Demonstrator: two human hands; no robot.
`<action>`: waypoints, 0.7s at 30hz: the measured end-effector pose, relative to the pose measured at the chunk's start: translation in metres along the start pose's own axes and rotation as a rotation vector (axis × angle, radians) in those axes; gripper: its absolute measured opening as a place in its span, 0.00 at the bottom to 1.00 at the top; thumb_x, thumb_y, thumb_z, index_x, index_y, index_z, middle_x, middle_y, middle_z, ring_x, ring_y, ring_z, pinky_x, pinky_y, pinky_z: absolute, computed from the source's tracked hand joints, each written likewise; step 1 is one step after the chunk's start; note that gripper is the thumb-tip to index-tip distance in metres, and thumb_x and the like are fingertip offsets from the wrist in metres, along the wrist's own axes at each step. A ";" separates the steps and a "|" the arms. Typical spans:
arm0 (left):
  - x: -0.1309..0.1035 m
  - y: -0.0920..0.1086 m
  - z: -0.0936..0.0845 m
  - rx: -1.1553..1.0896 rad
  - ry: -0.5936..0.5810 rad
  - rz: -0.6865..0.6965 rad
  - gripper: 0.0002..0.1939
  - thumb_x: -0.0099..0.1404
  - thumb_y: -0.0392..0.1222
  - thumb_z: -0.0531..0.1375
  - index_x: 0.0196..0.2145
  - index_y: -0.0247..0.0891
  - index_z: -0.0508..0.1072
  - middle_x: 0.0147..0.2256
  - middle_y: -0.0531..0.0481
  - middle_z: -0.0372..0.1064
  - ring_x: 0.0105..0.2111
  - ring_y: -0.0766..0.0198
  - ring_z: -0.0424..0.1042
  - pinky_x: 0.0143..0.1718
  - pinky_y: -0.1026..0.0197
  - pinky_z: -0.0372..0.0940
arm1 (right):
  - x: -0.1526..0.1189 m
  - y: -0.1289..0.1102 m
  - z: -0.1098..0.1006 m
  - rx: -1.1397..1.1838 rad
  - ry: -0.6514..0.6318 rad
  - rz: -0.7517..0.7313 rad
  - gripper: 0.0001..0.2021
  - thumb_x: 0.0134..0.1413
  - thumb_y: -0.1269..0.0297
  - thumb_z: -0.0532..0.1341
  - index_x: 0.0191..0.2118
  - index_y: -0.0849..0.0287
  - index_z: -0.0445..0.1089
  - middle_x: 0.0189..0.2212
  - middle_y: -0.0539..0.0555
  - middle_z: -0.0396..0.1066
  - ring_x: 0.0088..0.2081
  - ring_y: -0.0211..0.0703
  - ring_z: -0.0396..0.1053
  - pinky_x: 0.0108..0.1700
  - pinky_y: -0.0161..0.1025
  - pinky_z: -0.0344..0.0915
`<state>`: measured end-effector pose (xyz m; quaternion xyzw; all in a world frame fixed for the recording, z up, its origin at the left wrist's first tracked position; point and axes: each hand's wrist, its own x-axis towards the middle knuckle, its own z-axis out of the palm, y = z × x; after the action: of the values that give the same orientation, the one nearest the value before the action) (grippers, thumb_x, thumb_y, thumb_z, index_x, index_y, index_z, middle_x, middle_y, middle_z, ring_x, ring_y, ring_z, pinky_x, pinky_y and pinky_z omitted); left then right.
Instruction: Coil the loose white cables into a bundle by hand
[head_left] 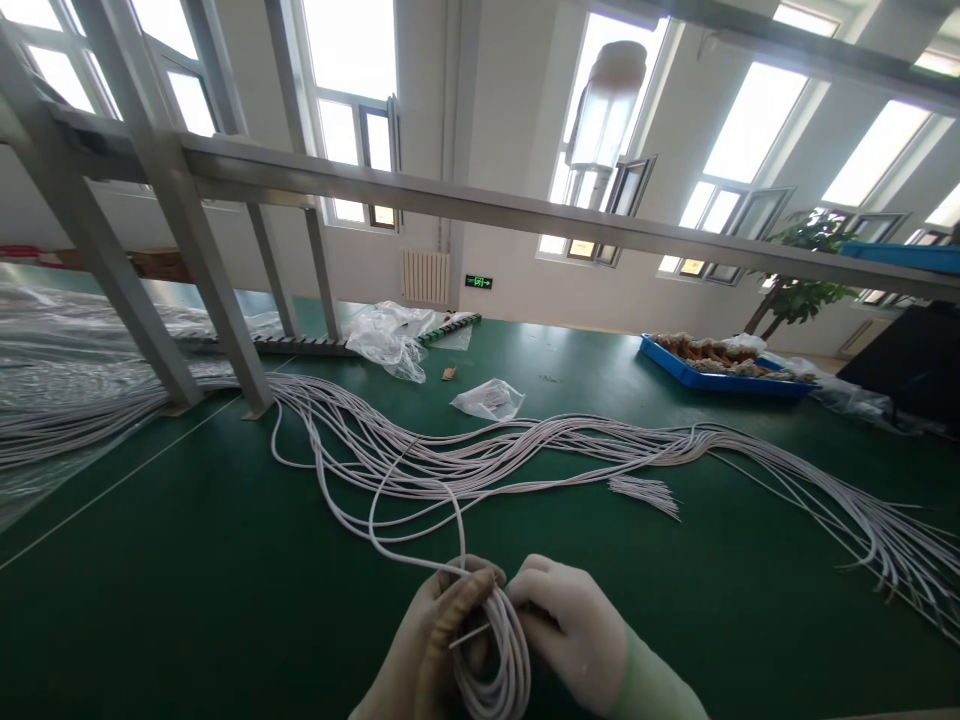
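Observation:
My gloved left hand (427,640) is closed around a coil of thin white cable (514,665), thumb over the top of the loops. A short cable end sticks out across the middle of the coil. From the coil, a strand of cable (409,562) loops up to the long bundle of white cables (487,465) behind. Close against the coil's right side is my gloved right hand (574,625), its fingers curled in a pinch. Its fingertips are partly hidden, so what they grip cannot be made out.
The bundle runs across the green table (300,620), loose ends fanning out at right. Short white pieces (646,492) lie before it. Behind are a small plastic bag (489,400), crumpled plastic (390,335) and a blue tray (720,382). Metal frame posts (202,270) stand at left.

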<state>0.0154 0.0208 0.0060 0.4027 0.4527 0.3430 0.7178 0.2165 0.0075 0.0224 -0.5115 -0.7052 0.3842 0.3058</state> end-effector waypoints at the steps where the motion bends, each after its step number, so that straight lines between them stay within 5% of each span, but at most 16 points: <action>1: 0.003 0.000 -0.002 0.016 0.005 -0.033 0.27 0.59 0.62 0.66 0.47 0.39 0.78 0.43 0.37 0.78 0.44 0.40 0.77 0.50 0.41 0.70 | 0.001 0.000 0.003 0.005 0.006 0.008 0.08 0.63 0.64 0.61 0.38 0.51 0.80 0.35 0.49 0.76 0.32 0.44 0.74 0.34 0.39 0.74; 6: 0.011 -0.002 -0.007 -0.078 0.131 -0.166 0.30 0.49 0.60 0.73 0.44 0.38 0.79 0.43 0.39 0.79 0.46 0.39 0.76 0.49 0.43 0.72 | -0.002 -0.003 0.008 0.159 0.027 0.053 0.13 0.60 0.64 0.59 0.48 0.53 0.77 0.35 0.51 0.78 0.33 0.48 0.76 0.36 0.43 0.74; 10: 0.010 -0.001 0.003 -0.296 0.127 -0.140 0.15 0.56 0.48 0.73 0.38 0.39 0.80 0.33 0.45 0.79 0.36 0.50 0.77 0.41 0.51 0.72 | -0.009 -0.013 0.012 0.092 0.109 0.162 0.24 0.54 0.59 0.66 0.58 0.49 0.74 0.41 0.53 0.79 0.41 0.54 0.77 0.43 0.50 0.75; 14: 0.008 0.001 0.017 -0.415 0.086 -0.118 0.07 0.63 0.45 0.69 0.33 0.40 0.78 0.29 0.50 0.77 0.30 0.57 0.75 0.35 0.56 0.71 | -0.007 -0.019 0.030 -0.050 0.225 0.290 0.36 0.43 0.65 0.72 0.62 0.47 0.70 0.51 0.54 0.78 0.50 0.62 0.77 0.47 0.54 0.76; 21: 0.009 0.001 0.018 -0.341 0.108 -0.127 0.14 0.60 0.52 0.71 0.35 0.40 0.78 0.31 0.51 0.76 0.30 0.58 0.75 0.36 0.56 0.71 | -0.003 -0.004 0.050 -0.398 0.231 0.059 0.28 0.59 0.63 0.64 0.65 0.55 0.66 0.48 0.58 0.79 0.44 0.57 0.80 0.42 0.50 0.81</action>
<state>0.0348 0.0241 0.0082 0.2267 0.4502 0.3900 0.7706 0.1740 -0.0081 0.0001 -0.6229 -0.7120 0.1850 0.2661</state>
